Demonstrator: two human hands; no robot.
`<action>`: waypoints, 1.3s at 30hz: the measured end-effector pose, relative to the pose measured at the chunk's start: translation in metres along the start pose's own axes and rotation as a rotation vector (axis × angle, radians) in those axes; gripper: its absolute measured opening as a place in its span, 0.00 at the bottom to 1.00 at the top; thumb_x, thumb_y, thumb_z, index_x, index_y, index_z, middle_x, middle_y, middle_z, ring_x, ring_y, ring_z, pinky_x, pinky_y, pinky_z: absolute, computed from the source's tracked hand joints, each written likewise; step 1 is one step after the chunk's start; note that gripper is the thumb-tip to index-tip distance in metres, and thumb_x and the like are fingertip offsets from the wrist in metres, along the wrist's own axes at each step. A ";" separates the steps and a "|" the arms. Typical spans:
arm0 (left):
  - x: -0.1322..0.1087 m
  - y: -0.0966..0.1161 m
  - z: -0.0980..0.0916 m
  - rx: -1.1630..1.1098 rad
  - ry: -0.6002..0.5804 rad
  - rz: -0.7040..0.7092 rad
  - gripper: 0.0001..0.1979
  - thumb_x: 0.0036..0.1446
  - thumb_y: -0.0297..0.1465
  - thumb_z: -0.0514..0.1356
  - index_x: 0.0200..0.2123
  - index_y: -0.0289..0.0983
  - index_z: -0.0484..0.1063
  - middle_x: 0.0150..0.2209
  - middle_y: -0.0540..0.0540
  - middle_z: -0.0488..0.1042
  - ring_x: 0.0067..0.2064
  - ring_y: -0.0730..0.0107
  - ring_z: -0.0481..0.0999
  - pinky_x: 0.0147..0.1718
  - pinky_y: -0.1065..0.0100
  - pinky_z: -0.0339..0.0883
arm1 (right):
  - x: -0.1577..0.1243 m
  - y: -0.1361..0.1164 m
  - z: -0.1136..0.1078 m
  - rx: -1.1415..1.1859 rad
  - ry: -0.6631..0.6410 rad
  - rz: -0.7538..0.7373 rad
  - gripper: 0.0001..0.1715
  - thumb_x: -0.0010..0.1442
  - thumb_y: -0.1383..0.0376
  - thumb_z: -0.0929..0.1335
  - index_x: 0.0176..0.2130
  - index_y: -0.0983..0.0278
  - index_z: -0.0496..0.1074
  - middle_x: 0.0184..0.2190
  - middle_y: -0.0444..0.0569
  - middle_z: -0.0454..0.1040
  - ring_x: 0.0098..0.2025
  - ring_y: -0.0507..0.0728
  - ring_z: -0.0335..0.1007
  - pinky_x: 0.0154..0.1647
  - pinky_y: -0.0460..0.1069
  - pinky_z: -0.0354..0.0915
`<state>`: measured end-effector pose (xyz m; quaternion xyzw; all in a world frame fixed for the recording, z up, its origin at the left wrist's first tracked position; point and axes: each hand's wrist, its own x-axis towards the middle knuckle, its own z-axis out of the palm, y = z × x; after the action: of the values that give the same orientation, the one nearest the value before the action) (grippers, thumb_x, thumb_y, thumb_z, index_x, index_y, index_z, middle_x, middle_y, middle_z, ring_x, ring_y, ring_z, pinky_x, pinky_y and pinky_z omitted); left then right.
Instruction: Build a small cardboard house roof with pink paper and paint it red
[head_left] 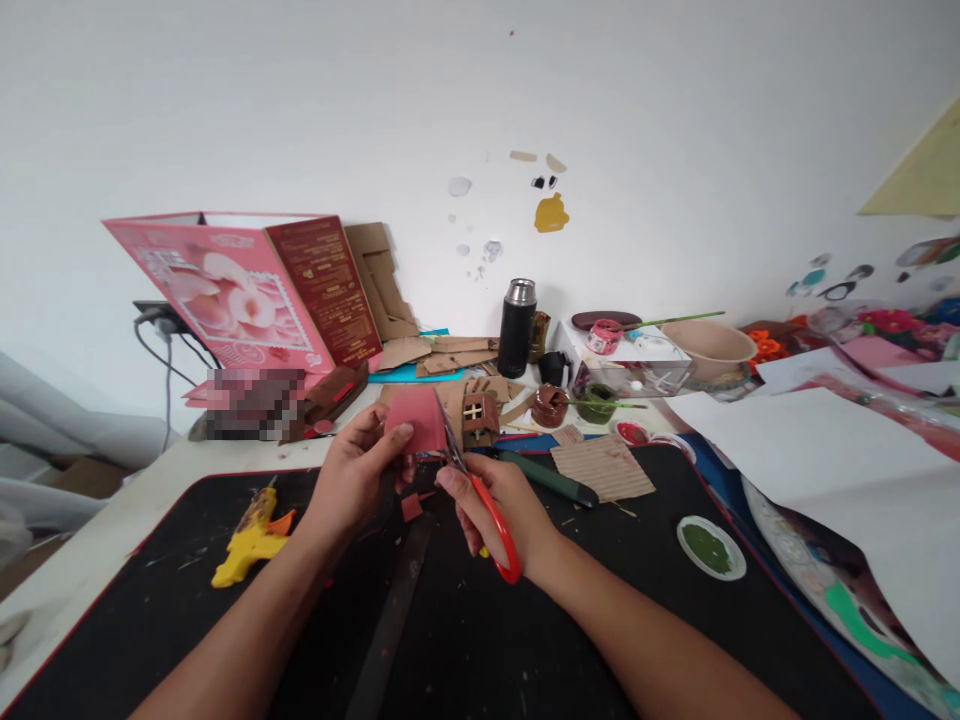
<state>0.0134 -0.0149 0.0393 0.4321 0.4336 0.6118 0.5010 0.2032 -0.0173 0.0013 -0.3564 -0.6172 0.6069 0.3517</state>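
My left hand (351, 478) pinches a small pink-red sheet of card (417, 418) and holds it upright above the black mat (225, 620). My right hand (501, 510) grips red-handled scissors (480, 500), and the blades meet the right edge of the card. A small red offcut (411, 508) lies on the mat just below the card. A dark metal ruler (394, 610) lies on the mat between my forearms.
A yellow glue gun (251, 538) lies at the left of the mat. A small cardboard house (480, 418), corrugated card (604, 468), a green-handled knife (547, 478), paint jars, a black flask (517, 328) and a pink box (247, 290) stand behind. White paper (840, 470) covers the right side.
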 end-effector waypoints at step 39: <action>0.000 -0.007 0.006 -0.068 0.033 -0.085 0.24 0.47 0.40 0.78 0.35 0.40 0.68 0.21 0.58 0.72 0.17 0.75 0.70 0.13 0.76 0.60 | 0.000 0.010 0.005 -0.120 0.068 0.062 0.26 0.71 0.41 0.67 0.35 0.59 0.71 0.17 0.39 0.61 0.16 0.53 0.60 0.19 0.47 0.55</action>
<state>0.0210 -0.0135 0.0338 0.3859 0.4388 0.6114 0.5336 0.1995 -0.0195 -0.0084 -0.4159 -0.6291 0.5669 0.3315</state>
